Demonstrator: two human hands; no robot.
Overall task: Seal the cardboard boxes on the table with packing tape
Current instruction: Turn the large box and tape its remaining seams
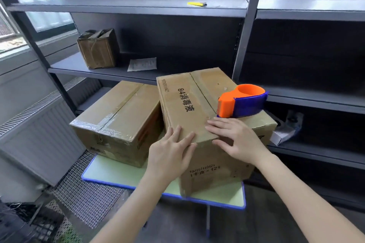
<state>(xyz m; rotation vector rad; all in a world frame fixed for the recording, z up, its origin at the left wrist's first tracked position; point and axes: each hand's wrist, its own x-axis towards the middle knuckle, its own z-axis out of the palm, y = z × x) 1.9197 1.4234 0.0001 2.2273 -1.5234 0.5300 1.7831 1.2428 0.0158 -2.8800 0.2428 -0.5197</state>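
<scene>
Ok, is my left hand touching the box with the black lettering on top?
Touching. The head view shows the left hand with straight fingers lying flat across the lettered box at its near top edge.

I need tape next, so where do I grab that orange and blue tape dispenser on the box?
Probably the round blue-banded body of the orange and blue tape dispenser, from above and the right: it lies flat, orange nose pointing left, close to the right hand.
</scene>
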